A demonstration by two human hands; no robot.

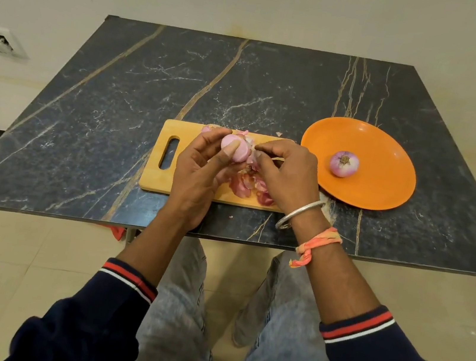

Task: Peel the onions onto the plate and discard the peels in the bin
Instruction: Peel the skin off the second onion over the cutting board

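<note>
Pale-pink onion (234, 148) held over the cutting board (152, 181): left hand (200, 171) grips it, right hand (285, 177) pinches loose skin. Peeling is under way. Next, likely: strip skin, transfer to orange plate (389, 160) beside the peeled onion (344, 163).

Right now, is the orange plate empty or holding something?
Holding something: a single onion sits near the middle of the orange plate; the plate's surface around it is bare.

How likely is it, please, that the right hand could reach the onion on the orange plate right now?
Probably yes: the right hand is just beside the plate, with nothing between it and that onion, though its grip is busy pinching peel.
</note>
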